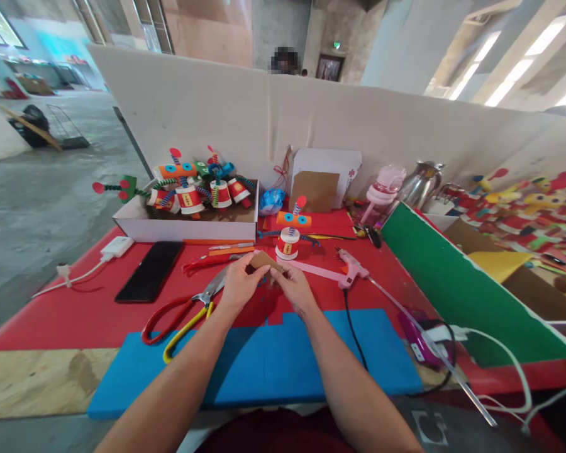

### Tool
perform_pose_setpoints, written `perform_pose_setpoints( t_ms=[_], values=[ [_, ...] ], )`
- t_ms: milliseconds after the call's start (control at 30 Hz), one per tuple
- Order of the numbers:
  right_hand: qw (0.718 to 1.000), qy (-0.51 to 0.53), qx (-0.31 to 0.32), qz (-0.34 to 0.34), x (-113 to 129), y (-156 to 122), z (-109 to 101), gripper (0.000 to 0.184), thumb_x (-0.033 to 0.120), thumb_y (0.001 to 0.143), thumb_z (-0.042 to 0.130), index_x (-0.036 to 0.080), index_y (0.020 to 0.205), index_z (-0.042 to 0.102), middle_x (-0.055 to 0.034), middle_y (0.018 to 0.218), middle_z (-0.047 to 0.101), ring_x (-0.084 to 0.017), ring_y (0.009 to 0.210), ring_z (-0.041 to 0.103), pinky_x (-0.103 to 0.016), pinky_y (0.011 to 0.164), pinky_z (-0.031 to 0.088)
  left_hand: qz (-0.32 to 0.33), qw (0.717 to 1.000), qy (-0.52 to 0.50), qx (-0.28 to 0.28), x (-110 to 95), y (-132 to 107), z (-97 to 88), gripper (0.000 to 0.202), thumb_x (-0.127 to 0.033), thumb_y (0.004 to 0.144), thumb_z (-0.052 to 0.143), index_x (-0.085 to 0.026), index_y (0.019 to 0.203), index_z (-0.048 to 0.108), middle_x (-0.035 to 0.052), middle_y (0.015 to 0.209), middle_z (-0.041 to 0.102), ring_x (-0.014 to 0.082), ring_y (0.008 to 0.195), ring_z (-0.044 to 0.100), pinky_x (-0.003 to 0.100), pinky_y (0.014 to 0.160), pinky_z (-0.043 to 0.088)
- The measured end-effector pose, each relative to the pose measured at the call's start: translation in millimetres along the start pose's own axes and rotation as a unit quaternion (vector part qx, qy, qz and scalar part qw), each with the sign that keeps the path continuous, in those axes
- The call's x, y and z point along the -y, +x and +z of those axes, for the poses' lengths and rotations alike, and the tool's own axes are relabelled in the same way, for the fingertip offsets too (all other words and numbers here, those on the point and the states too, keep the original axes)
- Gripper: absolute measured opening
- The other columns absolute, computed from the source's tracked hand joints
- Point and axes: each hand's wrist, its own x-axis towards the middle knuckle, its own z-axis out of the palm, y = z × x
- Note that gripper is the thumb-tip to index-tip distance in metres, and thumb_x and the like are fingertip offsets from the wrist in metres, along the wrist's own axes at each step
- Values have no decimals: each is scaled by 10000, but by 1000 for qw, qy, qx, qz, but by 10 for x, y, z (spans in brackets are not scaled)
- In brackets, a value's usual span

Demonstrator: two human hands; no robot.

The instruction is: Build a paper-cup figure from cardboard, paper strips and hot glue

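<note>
My left hand (241, 280) and my right hand (293, 281) meet over the table, both pinching a small brown cardboard piece (263, 260) between thumbs and fingers. Just beyond them a paper-cup figure (288, 243) stands upright, with a red and white body, blue twisted arms and an orange tube head with blue eyes. A pink glue gun (351, 267) lies to the right of my right hand, a long glue stick sticking out of its back. Close to my left hand lie large scissors (202, 299) with one red and one yellow handle.
Several similar figures fill a white box (188, 230) at the back left. A black phone (149, 272) and a white charger (117, 247) lie on the left. A green panel (434, 283) borders the right side. A blue board (259, 358) runs along the front edge. Cables trail at right.
</note>
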Motion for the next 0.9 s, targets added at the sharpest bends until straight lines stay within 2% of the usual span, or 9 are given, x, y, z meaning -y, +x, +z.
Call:
perform_pose_setpoints(
  t_ms=[133, 267, 433, 567, 633, 733, 833, 900],
  values=[
    [999, 31, 7, 19, -5, -6, -3, 285, 460, 680, 711, 201, 754, 620, 18, 659, 588, -132, 597, 572, -287, 620, 520, -24, 998, -48, 28, 35, 13, 5, 206, -336, 721, 638, -162, 830, 653, -6, 696, 675, 152, 629, 597, 244, 588, 476],
    [999, 44, -16, 23, -19, 0, 6, 275, 442, 639, 727, 206, 702, 600, 36, 621, 542, -137, 578, 571, -321, 628, 552, 5, 999, -22, 32, 30, 9, 8, 159, -315, 750, 612, -167, 802, 637, -8, 692, 662, 149, 635, 589, 244, 595, 468],
    [998, 3, -68, 12, -92, 13, 16, 244, 415, 645, 687, 204, 617, 568, 35, 557, 528, -128, 513, 515, -284, 530, 502, 123, 988, 98, -1, -62, -70, 31, 70, -220, 799, 561, -183, 765, 610, 15, 738, 631, 151, 684, 567, 249, 640, 457],
    [995, 10, -96, 8, -129, 7, 7, 222, 398, 647, 664, 205, 608, 563, 44, 536, 505, -122, 512, 473, -264, 510, 467, 210, 965, 150, 35, -115, -140, 91, 204, -134, 855, 441, -191, 767, 616, 47, 771, 613, 156, 715, 563, 250, 663, 454],
    [994, 7, -107, 5, -117, 4, 5, 218, 400, 652, 664, 204, 621, 573, 43, 542, 504, -126, 522, 474, -275, 527, 475, 203, 967, 151, 19, -103, -137, 101, 192, -144, 862, 441, -188, 809, 619, 53, 793, 621, 162, 732, 571, 260, 679, 464],
    [997, 20, -76, -5, -67, 7, 6, 201, 391, 660, 676, 203, 690, 610, 34, 594, 540, -130, 563, 499, -290, 591, 505, 140, 983, 117, -26, -57, -95, 73, 116, -209, 845, 517, -181, 897, 616, 48, 840, 651, 172, 758, 594, 276, 709, 488],
    [999, 28, -35, -23, -17, 17, -2, 214, 383, 661, 688, 210, 780, 641, 26, 653, 595, -127, 600, 527, -276, 633, 503, 82, 993, 79, -21, -13, -63, 39, 172, -259, 827, 554, -180, 967, 618, 44, 880, 682, 174, 775, 618, 293, 751, 508],
    [999, 17, -26, -21, -6, 22, -14, 220, 395, 664, 693, 208, 771, 646, 22, 645, 607, -126, 594, 534, -265, 621, 489, 66, 995, 65, -18, 3, -59, 37, 216, -274, 818, 564, -177, 1001, 627, 57, 923, 700, 187, 807, 636, 317, 786, 516]
  ],
)
